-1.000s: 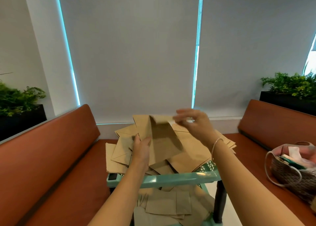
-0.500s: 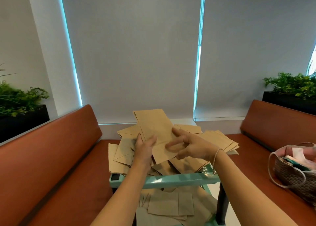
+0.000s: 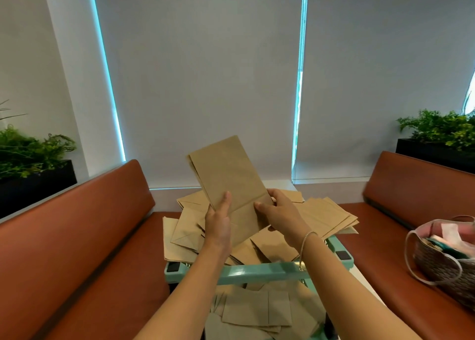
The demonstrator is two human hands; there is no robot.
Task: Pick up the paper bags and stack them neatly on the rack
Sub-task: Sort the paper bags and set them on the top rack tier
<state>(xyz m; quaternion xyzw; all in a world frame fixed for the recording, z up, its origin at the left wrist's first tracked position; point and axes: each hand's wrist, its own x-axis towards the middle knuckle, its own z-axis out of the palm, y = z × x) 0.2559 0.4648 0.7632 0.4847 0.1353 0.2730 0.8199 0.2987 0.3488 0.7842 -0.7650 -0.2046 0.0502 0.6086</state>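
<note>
Woven basket (image 3: 442, 265) cut at right edge

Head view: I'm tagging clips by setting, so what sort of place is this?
Probably a café or restaurant seating corner: padded brown bench seats, planter boxes with greenery, and a teal rack piled with brown paper bags.

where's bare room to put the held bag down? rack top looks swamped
Rack top shelf: crowded, loose paper bags overlap across it; lower shelf also littered. Bare patches: left bench seat between the rack and its backrest, and right bench seat between the rack and the woven basket. Both hands, left hand and right hand, hold the raised bag.
</note>
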